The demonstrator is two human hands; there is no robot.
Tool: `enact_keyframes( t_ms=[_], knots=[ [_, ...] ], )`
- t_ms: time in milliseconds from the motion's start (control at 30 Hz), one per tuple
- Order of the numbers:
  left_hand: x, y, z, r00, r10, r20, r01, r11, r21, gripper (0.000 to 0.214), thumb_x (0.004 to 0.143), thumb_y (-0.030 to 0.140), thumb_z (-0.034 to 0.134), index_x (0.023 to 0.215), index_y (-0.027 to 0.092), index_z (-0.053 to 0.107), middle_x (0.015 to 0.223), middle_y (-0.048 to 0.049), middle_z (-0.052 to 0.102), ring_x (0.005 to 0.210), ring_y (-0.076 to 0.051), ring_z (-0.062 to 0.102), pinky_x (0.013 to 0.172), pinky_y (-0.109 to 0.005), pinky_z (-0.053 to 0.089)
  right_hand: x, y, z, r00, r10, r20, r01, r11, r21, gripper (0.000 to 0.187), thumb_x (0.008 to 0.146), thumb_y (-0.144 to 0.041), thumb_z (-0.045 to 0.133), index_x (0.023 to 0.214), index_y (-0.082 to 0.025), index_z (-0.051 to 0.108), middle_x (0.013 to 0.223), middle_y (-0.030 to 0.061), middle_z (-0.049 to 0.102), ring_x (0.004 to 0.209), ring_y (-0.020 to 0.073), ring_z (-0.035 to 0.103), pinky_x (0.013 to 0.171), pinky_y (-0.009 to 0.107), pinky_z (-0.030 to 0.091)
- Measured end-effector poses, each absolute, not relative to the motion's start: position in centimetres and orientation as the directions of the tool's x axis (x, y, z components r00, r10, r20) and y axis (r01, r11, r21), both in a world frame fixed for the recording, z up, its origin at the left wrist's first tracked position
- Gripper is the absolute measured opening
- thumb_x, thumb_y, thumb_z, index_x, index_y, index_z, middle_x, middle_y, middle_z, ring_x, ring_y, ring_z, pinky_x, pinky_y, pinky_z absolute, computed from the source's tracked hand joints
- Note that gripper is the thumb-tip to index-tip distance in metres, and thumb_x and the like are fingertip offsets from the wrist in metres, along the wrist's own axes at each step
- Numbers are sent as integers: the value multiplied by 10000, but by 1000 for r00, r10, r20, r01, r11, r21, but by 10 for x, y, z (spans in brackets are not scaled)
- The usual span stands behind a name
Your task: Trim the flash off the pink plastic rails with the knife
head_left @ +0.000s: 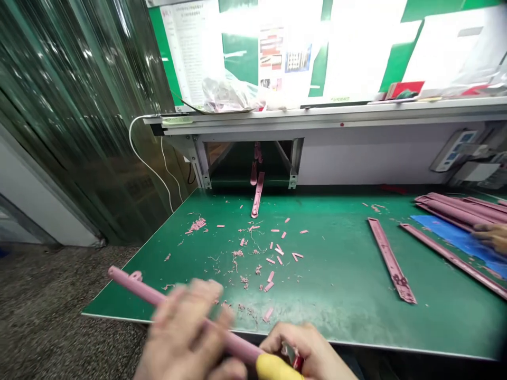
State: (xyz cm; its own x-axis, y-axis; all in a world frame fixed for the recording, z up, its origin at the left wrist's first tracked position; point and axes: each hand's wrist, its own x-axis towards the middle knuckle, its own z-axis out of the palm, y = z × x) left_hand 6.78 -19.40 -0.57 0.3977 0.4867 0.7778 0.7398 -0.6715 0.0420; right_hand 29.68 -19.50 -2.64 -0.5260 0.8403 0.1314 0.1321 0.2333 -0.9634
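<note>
Your long pink strip (pixel 138 287) — smooth, rounded, with a small tab (pixel 136 276) near its far end — slants over the near left edge of the green table (pixel 336 311), your left hand (pixel 188 332) across it, too blurred to tell whether it grips. Your right hand (pixel 311 348) is curled round a small red tool (pixel 295 358) at the strip's near end. Ahead, a framed opening (pixel 295 163) holds pink pieces (pixel 253 173), with a longer piece (pixel 258 194) jutting onto the table.
</note>
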Motion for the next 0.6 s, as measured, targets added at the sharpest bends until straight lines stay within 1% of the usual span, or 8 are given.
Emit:
enact_keyframes(
  t_ms=[67, 133, 167, 200, 267, 367, 467, 600],
  knots=[
    [69, -200, -5, 657, 454, 602, 642, -755, -131, 382, 881, 91, 524, 1224, 238, 603, 1159, -46, 695, 1059, -212, 636, 974, -391, 480, 308, -193, -7, -571, 820, 40, 144, 148, -979, 379, 804, -536, 635, 735, -170, 568, 573, -52, 481, 512, 71, 403, 476, 172, 332],
    [66, -200, 4, 755, 436, 490, 557, -820, -128, 360, 919, 98, 427, 1221, 184, 603, 1020, -66, 744, 885, -166, 692, 778, -268, 566, 315, -193, 6, -570, 821, 18, 153, 128, -980, 407, 860, -595, 530, 859, -190, 565, 661, -26, 545, 566, 93, 473, 528, 187, 386],
    [62, -198, 9, 762, 456, 460, 552, -829, -92, 361, 924, 123, 423, 1243, 168, 584, 1040, -82, 738, 891, -171, 693, 756, -260, 572, 317, -194, 9, -543, 839, 41, 181, 165, -970, 408, 906, -592, 450, 921, -199, 560, 705, -10, 575, 601, 106, 510, 564, 200, 412],
    [58, -195, 15, 767, 480, 426, 559, -826, -76, 378, 921, 131, 430, 1272, 175, 560, 1093, -85, 722, 951, -185, 682, 798, -283, 569, 318, -194, 10, -506, 858, 90, 228, 234, -945, 405, 952, -565, 368, 952, -206, 557, 736, 2, 594, 631, 116, 534, 599, 212, 426],
    [49, -190, 25, 776, 523, 353, 586, -805, -97, 433, 908, 97, 435, 1311, 227, 525, 1223, -57, 668, 1148, -229, 595, 970, -404, 493, 317, -194, 4, -479, 836, 266, 332, 453, -828, 438, 991, -521, 287, 903, -205, 577, 732, 14, 608, 644, 125, 547, 620, 222, 420],
    [44, -185, 40, 818, 506, 273, 555, -818, -148, 473, 917, 60, 372, 1321, 260, 515, 1323, -16, 602, 1301, -262, 448, 1093, -528, 328, 310, -193, -11, -562, 689, 459, 447, 719, -532, 555, 954, -616, 281, 807, -185, 600, 634, 20, 574, 557, 139, 509, 516, 240, 343],
    [50, -185, 55, 858, 463, 223, 504, -843, -189, 473, 934, 77, 305, 1318, 250, 519, 1314, -13, 608, 1305, -275, 435, 1117, -570, 243, 300, -190, -17, -617, 602, 507, 553, 790, -265, 529, 970, -560, 305, 738, -175, 585, 595, 22, 531, 508, 145, 443, 474, 273, 247],
    [58, -188, 65, 886, 437, 156, 464, -844, -269, 471, 932, 102, 305, 1338, 246, 499, 1307, -26, 612, 1296, -302, 440, 1109, -596, 227, 297, -184, -10, -664, 547, 510, 574, 810, -121, 442, 1017, -341, 279, 675, -191, 514, 596, 8, 507, 499, 143, 381, 476, 300, 185]
  ],
)
